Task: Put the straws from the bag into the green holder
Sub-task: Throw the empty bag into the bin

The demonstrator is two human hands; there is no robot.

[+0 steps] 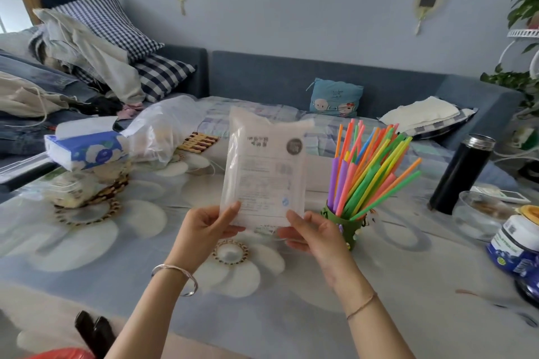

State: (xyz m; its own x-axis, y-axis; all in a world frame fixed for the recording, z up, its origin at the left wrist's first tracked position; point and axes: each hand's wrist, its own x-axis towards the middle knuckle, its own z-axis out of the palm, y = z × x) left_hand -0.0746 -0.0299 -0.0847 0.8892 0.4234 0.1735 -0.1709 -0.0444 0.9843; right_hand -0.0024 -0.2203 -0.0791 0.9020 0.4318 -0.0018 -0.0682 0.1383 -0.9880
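Both hands point(204, 230) point(313, 234) pinch the upright bag's point(264, 166) bottom edge.

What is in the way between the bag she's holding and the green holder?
Nothing visible. Both hands, left and right, hold the bag upright by its bottom edge, just left of the green holder. Only bare table lies between them. The holder's mouth is already crowded with colourful straws.
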